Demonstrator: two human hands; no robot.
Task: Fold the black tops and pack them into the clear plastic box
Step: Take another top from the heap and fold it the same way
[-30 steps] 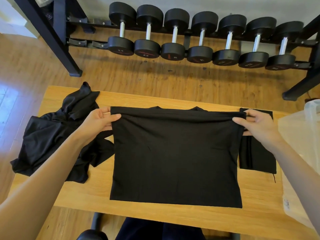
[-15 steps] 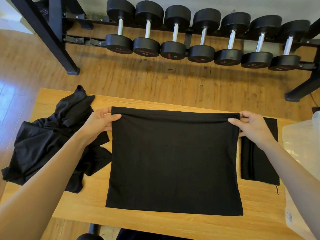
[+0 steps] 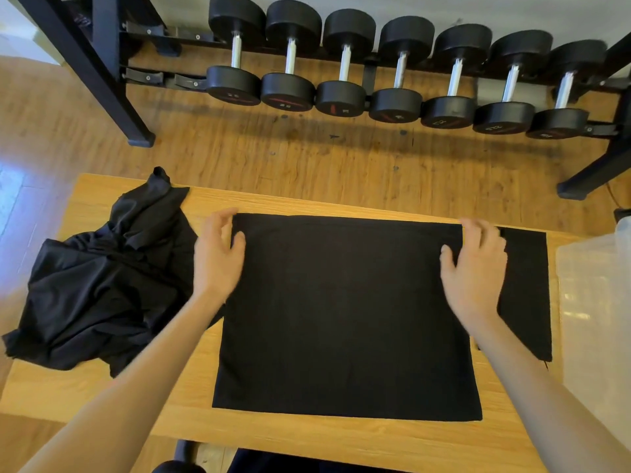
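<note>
Black top (image 3: 345, 315) flat on desk (image 3: 307, 435); left hand (image 3: 218, 257) and right hand (image 3: 474, 268) rest at its far corners, fingers relaxed, loosely spread, pinching nothing.

The clear plastic box (image 3: 594, 302) at the right edge of the frame is cut off, so its far side and contents cannot be told. A folded black top (image 3: 526, 288) right of centre is partly covered by the right hand (image 3: 474, 268) and forearm. The heap of black tops (image 3: 99, 288) at the left lies partly under the left hand (image 3: 218, 257). Markings on the dumbbells (image 3: 392, 70) along the top are too small to read. Dark shapes at the bottom edge are cropped and unidentifiable.
</note>
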